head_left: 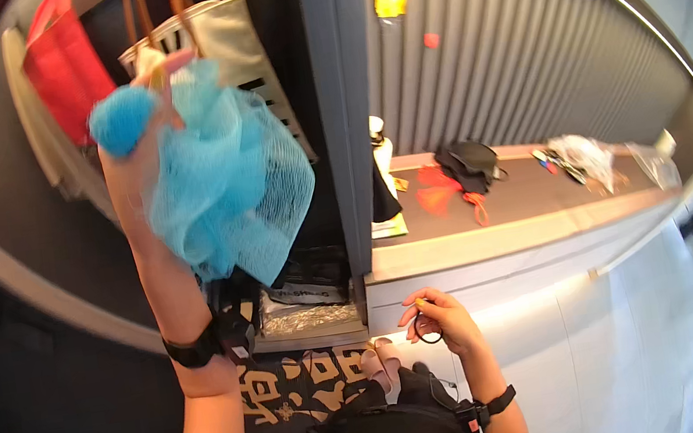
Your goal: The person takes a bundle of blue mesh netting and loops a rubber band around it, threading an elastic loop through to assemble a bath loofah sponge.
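My left hand [171, 65] is raised at the upper left, its fingers closed on light blue mesh netting [226, 180]. The netting drapes down over my forearm, and a denser blue ball-like bunch [123, 121] sits beside it at the wrist. Just behind the hand hangs a cream tote bag [238, 41] with brown straps; whether my fingers touch it I cannot tell. Low in the middle, my right hand [448, 319] is held in front of my body with bent fingers. A thin black loop like a hair tie [431, 338] hangs from them.
A red bag [65, 70] hangs left of the tote. Packages in plastic [307, 311] lie at the cabinet's bottom. Right of a dark upright panel [334, 112], a bench [474, 243] bears a black bag [470, 165], red tassels [438, 189] and a white bundle [584, 161]. A patterned mat [299, 384] lies below.
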The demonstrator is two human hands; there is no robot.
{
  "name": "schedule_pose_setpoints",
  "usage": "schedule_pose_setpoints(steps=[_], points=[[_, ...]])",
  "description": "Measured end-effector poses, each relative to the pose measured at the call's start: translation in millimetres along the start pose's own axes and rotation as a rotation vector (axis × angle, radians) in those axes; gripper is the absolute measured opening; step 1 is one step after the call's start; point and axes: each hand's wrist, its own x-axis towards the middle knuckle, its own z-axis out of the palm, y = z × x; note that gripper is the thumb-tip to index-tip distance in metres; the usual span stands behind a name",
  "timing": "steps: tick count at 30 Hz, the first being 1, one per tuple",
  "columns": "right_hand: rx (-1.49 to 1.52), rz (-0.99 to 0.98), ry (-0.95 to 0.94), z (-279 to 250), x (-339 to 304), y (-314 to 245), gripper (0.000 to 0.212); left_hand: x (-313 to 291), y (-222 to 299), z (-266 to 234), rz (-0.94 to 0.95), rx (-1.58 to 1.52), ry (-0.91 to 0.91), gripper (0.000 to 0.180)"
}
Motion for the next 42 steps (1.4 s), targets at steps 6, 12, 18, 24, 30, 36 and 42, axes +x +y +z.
schedule_pose_setpoints(steps=[6, 12, 18, 24, 30, 36, 42], points=[[0.068, -0.049, 0.297, -21, -56, 24, 0.02, -56, -36, 4, -0.077, -0.231, -0.237, 0.024], [0.087, -0.106, 0.387, -46, -101, 37, 0.023, -133, -28, 16, -0.245, -0.241, -0.139, 0.019], [0.082, -0.218, 0.551, -105, -148, 56, 0.021, -240, 1, 99, -0.331, -0.163, -0.514, 0.018], [0.026, -0.351, 0.601, -198, -235, 30, 0.02, -333, 68, 250, -0.484, -0.04, -1.159, 0.032], [0.056, -0.36, 0.508, -257, -278, -2, 0.02, -405, 108, 382, -0.535, -0.033, -1.408, 0.04], [0.145, -0.407, 0.459, -333, -319, -43, 0.024, -423, 142, 496, -0.566, -0.261, -1.579, 0.027], [0.078, -0.374, 0.473, -423, -320, -84, 0.028, -453, 118, 596, -0.491, -0.384, -1.529, 0.024]])
